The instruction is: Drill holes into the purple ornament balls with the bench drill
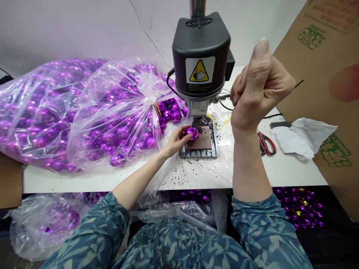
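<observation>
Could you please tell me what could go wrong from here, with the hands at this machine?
The left hand holds the ball close to the chuck, and the right hand grips the lever: if the chuck came down, fingers might be hurt. The label on the press shows a hand warning.

The ball is round, with no clamp visible on it, so it might slip under pressure.

One left hand and one right hand are seen. One purple ball and one lever are held. One black machine, one yellow sign, one white table and one pair of red scissors are seen. Brown cardboard is seen at two sides. The other purple balls are too many to be counted.
</observation>
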A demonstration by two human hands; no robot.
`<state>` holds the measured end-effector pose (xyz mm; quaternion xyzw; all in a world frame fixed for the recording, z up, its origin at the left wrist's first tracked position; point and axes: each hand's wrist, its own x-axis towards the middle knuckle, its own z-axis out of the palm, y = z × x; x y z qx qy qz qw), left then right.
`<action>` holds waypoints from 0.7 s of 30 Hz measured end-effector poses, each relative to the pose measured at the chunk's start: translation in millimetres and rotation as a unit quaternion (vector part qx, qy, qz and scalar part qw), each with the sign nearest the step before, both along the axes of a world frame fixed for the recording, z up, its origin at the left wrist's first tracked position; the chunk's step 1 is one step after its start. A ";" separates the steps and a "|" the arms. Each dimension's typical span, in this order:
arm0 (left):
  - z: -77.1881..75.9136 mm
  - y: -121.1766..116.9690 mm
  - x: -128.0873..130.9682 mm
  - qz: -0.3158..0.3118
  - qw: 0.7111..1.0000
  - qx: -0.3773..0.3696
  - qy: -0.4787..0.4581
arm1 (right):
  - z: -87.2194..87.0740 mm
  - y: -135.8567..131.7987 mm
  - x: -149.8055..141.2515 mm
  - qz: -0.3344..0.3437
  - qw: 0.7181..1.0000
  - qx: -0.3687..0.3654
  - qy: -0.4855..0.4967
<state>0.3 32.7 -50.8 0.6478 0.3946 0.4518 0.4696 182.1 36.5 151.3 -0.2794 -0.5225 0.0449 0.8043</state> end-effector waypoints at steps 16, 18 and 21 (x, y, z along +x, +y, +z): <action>-0.5 9.4 15.8 0.050 0.995 0.020 0.085 | -2.6 0.6 -0.1 -0.019 1.000 0.002 0.000; 4.1 5.1 19.8 0.055 0.992 0.041 0.107 | -2.5 0.0 0.0 -0.010 1.000 0.007 0.002; 7.2 -0.5 26.0 0.064 0.989 0.052 0.119 | -2.1 0.1 0.0 0.005 1.000 0.019 0.011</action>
